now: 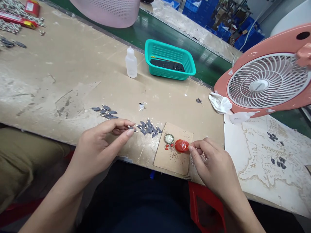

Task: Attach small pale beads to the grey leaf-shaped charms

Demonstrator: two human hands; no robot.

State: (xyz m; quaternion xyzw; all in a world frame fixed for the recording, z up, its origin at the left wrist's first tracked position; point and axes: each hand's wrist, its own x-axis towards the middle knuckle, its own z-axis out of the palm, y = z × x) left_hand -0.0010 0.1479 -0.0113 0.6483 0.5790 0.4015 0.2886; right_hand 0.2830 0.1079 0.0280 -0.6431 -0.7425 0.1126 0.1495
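My left hand point(102, 142) pinches a small dark leaf-shaped piece point(131, 128) between thumb and fingertips, beside a pile of the same grey pieces point(148, 127). A second pile of grey pieces point(105, 112) lies further left. My right hand point(211, 161) is closed in a pinch, its fingertips touching a small red cap point(181, 146) on a brown card point(173, 149). Something thin may be in its fingers, but I cannot make it out. A round crimped metal cap point(169, 138) and red beads point(167, 147) lie on the card.
A white squeeze bottle point(131, 62) and a teal basket point(170, 60) stand at the back by a green conveyor belt point(155, 30). A pink fan point(269, 74) and crumpled tissue point(220, 103) are right. More grey pieces point(278, 160) lie on white paper. A person's khaki leg point(21, 161) is left.
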